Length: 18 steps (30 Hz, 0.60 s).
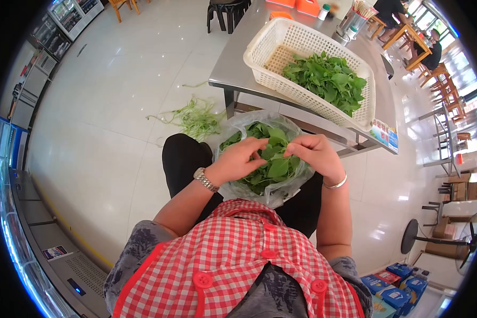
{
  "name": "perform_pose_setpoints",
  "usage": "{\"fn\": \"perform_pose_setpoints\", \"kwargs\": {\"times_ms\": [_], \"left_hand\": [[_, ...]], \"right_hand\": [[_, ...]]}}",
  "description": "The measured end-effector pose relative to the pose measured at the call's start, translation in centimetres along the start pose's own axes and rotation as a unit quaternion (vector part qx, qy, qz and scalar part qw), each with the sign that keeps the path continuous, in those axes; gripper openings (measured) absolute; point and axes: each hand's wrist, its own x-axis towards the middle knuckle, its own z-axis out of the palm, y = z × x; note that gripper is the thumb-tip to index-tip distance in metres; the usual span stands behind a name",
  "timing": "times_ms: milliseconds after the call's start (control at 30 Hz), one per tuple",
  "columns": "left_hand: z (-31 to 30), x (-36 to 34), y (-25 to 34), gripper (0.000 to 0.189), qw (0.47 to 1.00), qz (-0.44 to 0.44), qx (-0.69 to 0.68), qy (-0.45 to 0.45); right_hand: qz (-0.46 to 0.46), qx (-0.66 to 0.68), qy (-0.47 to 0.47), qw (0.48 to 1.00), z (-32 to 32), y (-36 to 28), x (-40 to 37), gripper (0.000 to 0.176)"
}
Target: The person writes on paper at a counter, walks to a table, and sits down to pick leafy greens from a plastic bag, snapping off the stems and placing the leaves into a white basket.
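A clear plastic bag (237, 120) full of leafy greens (259, 130) rests between my knees. Over it, my left hand (240, 160), with a wristwatch, has its fingers bent around a leafy sprig (275, 150). Thumb and forefinger of my right hand (319, 155), which wears a bangle, pinch the same sprig from the other side. Its stem is mostly hidden by fingers and leaves. Beyond the bag, a white perforated basket (273, 63) on the metal table holds a heap of picked green leaves (331, 79).
Pale stripped stems (196, 117) lie on the tiled floor left of the bag. The metal table (229, 63) has its edge just past my hands. Chopsticks in a holder (353, 24) stand behind the basket. A fan (409, 236) is at right; people sit far back.
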Motion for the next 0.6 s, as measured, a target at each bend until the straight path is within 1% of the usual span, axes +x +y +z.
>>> {"fn": "perform_pose_setpoints", "kwargs": {"times_ms": [100, 200, 233, 267, 300, 333, 367, 400, 500, 567, 600], "left_hand": [[0.7, 0.9, 1.2, 0.045, 0.996, 0.024, 0.089, -0.009], [1.4, 1.4, -0.1, 0.041, 0.992, 0.099, 0.078, 0.012], [1.6, 1.3, 0.4, 0.039, 0.999, 0.011, -0.052, 0.007], [1.7, 1.2, 1.0, 0.036, 0.980, -0.078, -0.180, 0.003], [1.8, 1.1, 1.4, 0.034, 0.938, -0.165, -0.304, -0.002], [2.0, 1.2, 1.4, 0.032, 0.971, -0.093, -0.221, 0.000], [2.2, 1.2, 1.1, 0.030, 0.990, -0.020, -0.137, 0.003], [2.6, 1.2, 0.8, 0.028, 0.997, 0.053, -0.051, 0.007], [4.4, 1.6, 0.0, 0.025, 0.994, 0.049, -0.079, 0.049], [4.0, 1.2, 1.0, 0.018, 0.988, 0.091, 0.048, 0.119], [3.5, 1.1, 1.8, 0.015, 0.975, 0.112, 0.112, 0.153]], "right_hand": [[-0.061, 0.051, -0.009, 0.997, 0.8, -2.3, -0.3, 0.016], [-0.125, 0.099, -0.023, 0.987, 1.6, -4.1, -0.5, 0.016], [-0.112, 0.099, -0.024, 0.988, 1.7, -4.6, -0.5, 0.016], [-0.100, 0.098, -0.026, 0.990, 1.7, -5.1, -0.5, 0.016], [-0.088, 0.098, -0.028, 0.991, 1.8, -5.3, -0.5, 0.016], [-0.085, 0.105, -0.019, 0.991, 2.0, -5.3, -0.4, 0.016], [-0.080, 0.112, -0.012, 0.990, 2.2, -5.1, -0.3, 0.016], [-0.076, 0.120, -0.005, 0.990, 2.5, -5.0, -0.1, 0.016], [-0.116, 0.116, -0.023, 0.986, 4.2, -4.6, 0.6, 0.018], [-0.121, 0.143, -0.021, 0.982, 5.0, -5.1, 0.9, 0.019], [-0.124, 0.156, -0.019, 0.980, 5.1, -5.4, 1.0, 0.021]]}}
